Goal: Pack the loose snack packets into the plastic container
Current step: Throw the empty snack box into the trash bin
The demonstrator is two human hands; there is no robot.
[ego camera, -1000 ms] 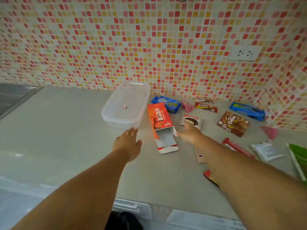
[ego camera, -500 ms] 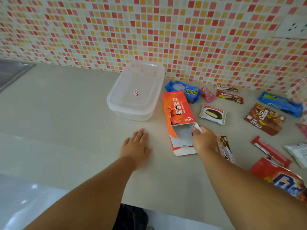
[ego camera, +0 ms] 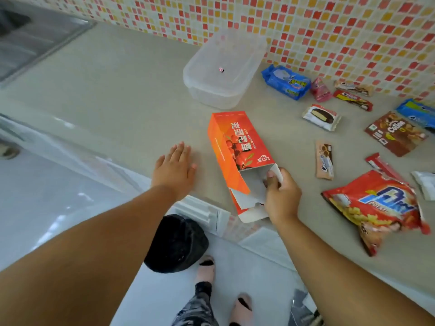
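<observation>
A clear plastic container (ego camera: pixel 244 74) stands empty near the tiled wall, with a small sticker inside. An orange carton (ego camera: pixel 237 147) lies on the counter with its open end toward me. My right hand (ego camera: pixel 281 196) pinches a white flap at that open end. My left hand (ego camera: pixel 175 169) rests flat on the counter, left of the carton, fingers straight. Loose packets lie to the right: a blue biscuit pack (ego camera: pixel 286 82), a white choco-pie packet (ego camera: pixel 322 117), a brown Collon pack (ego camera: pixel 395 132), a small wafer packet (ego camera: pixel 324 160) and a big red chip bag (ego camera: pixel 379 208).
A pink packet (ego camera: pixel 320 90), a red bar (ego camera: pixel 352 100) and another blue pack (ego camera: pixel 416 112) lie by the wall (ego camera: pixel 329 31). A steel sink (ego camera: pixel 35 41) is at far left. The counter edge runs close below my hands, with floor, a black bin and feet beneath.
The view tilted down and nearer. My right hand went from reaching beside the carton to pinching its end flap. My left hand settled flat on the counter.
</observation>
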